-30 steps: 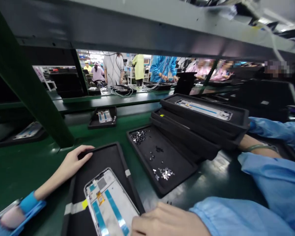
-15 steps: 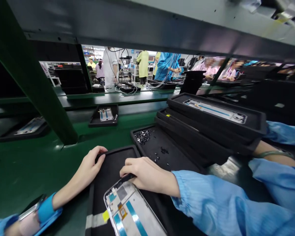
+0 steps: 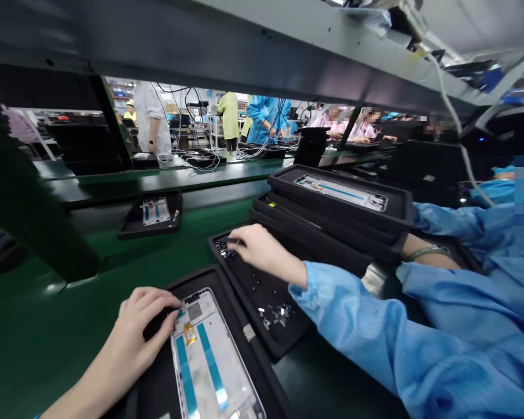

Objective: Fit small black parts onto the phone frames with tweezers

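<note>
A silver phone frame (image 3: 227, 364) with blue strips and a small orange flex piece lies in a black foam tray (image 3: 209, 278) in front of me. My left hand (image 3: 144, 326) is closed at its upper left edge, thumb and fingertips on the rim. Over the far end of a second black tray (image 3: 240, 279), my right hand (image 3: 262, 250) pinches a slim dark piece (image 3: 234, 240) whose kind I cannot make out. Under those fingers lies a heap of small dark and shiny parts (image 3: 222, 249). Clear and silvery bits (image 3: 279, 315) are scattered at the tray's near end.
Stacked black trays (image 3: 327, 224) stand at right, a phone frame (image 3: 340, 192) in the top one. Another tray (image 3: 128, 224) with a frame sits farther back. A co-worker's arm (image 3: 432, 253) reaches in from the right. A green post (image 3: 52, 221) and an overhead beam (image 3: 244, 58) bound the space.
The phone frame, tilted under my right hand before, now lies in the tray. My right hand has moved away to the small parts. My left hand has shifted from the tray rim to the frame.
</note>
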`<state>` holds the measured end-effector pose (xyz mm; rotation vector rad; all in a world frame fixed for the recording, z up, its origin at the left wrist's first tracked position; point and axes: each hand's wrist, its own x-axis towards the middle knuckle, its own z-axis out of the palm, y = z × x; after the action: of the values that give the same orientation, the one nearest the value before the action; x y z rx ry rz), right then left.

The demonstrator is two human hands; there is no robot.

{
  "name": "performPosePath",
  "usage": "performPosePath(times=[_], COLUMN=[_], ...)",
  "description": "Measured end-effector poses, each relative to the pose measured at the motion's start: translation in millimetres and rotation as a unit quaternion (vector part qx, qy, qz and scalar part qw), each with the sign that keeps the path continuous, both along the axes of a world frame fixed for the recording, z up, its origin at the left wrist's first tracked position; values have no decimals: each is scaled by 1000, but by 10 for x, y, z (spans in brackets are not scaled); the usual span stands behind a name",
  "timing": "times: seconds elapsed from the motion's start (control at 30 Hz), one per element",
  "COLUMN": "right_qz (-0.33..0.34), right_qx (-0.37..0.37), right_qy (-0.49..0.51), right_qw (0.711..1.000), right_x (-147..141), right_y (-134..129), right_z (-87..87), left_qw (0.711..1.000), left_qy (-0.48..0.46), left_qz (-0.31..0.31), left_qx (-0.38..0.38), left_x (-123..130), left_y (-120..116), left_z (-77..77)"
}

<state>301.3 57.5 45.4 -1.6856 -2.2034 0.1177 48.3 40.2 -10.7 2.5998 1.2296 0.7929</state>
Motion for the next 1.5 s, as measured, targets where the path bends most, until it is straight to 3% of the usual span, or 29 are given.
performPosePath(times=[0.1, 0.23, 0.33, 0.6, 1.1, 1.4, 1.5], right_qz=[-52, -27, -11, -17, -2, 38, 42], right_qx=[-7, -33, -35, -38, -14, -2, 9], right_qy=[15, 20, 16, -28, -119, -94, -72], right_qw=[998, 999, 999, 999, 993, 995, 996], right_x=[310, 474, 463, 481, 432, 461, 419], right_y=[196, 365, 375, 343, 316, 324, 290], right_z=[-48, -265, -332, -273, -315, -271, -201], left_qw=[1000, 999, 999, 996, 998, 997, 998], left_qy=[4, -1, -4, 30, -19, -37, -49], left_qz=[-9, 33, 26, 21, -5, -13, 16], left_qx=[-15, -1, -46, -77, -62, -66, -46], left_x=[24, 11, -23, -59, -62, -55, -38], left_y=[-28, -3, 7, -22, 12, 22, 23], left_z=[-15, -66, -104, -139, -124, -97, -63])
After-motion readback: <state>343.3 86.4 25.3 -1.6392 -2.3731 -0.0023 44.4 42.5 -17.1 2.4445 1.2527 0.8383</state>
